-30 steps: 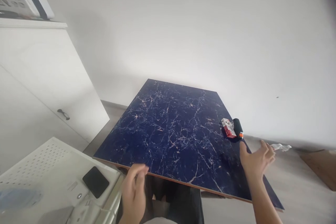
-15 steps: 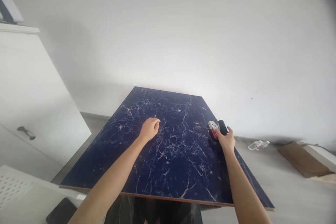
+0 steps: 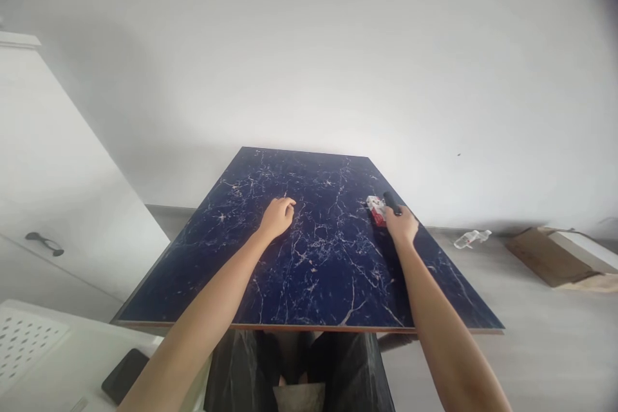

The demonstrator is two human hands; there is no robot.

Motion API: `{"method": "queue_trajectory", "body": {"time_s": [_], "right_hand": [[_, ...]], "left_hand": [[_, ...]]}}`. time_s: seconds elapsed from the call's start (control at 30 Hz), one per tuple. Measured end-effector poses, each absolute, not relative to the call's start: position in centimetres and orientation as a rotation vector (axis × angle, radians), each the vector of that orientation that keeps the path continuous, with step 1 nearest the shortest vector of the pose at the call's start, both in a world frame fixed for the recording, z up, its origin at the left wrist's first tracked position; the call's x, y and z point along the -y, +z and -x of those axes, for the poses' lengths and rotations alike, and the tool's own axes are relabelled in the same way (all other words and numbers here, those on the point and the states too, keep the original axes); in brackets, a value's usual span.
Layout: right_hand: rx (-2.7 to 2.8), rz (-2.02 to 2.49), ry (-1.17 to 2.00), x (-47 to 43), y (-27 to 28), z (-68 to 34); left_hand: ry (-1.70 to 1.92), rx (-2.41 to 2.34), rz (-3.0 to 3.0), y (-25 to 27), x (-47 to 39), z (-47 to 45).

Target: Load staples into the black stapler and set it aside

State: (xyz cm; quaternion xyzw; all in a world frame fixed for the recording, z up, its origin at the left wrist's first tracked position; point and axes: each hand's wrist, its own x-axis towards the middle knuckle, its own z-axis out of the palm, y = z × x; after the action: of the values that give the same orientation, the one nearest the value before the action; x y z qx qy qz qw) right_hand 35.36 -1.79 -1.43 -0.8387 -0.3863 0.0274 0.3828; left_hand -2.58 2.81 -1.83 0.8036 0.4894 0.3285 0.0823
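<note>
On the dark blue marble-patterned table [image 3: 323, 283], my left hand [image 3: 279, 217] rests left of the middle with its fingers loosely curled together and nothing visible in them. My right hand [image 3: 402, 226] is near the table's right edge, its fingers closed around a black cylinder-shaped object [image 3: 392, 202]. Against the thumb side lies a small red-and-white box [image 3: 375, 209], touching or very close to the hand. The lower ends of both things are partly hidden by the hand.
A white cabinet [image 3: 62, 161] stands at the left. A dark phone-like slab [image 3: 124, 373] lies on a white surface at lower left. On the floor to the right are a clear plastic bottle [image 3: 470, 239] and an opened cardboard box [image 3: 541, 257]. A pale wall rises behind the table.
My right hand has moved left and inward, bringing the black object and the red-and-white box with it. The black object is tilted differently. My left hand stays about where it was; the view has shifted slightly.
</note>
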Motion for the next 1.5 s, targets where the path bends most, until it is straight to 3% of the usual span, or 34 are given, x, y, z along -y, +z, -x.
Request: {"method": "queue_trajectory", "body": {"time_s": [0.37,0.6,0.97,1.27,1.5], "right_hand": [[1.342,1.869,0.236,-2.3,-1.7,-15.5],[1.714,1.416,0.45,-4.5,-1.8,-1.8],[1.634,1.3,0.76,-9.1,-2.7,-3.0],[1.889,1.196,0.578,-9.4,-2.7,-1.9],[2.029,1.173,0.712,-10.5,-2.1,-2.2]], "left_hand": [[0.971,-1.614,-2.342,-2.7,-4.8,5.4],[1.132,-1.944,-2.091,-2.3,-6.3,12.4],[0.964,-1.813,-2.086,-2.1,-5.8,16.5],[0.706,-1.616,-2.227,-1.6,-5.5,17.4],[0.774,-1.72,-2.254,-2.7,-5.6,16.2]]}}
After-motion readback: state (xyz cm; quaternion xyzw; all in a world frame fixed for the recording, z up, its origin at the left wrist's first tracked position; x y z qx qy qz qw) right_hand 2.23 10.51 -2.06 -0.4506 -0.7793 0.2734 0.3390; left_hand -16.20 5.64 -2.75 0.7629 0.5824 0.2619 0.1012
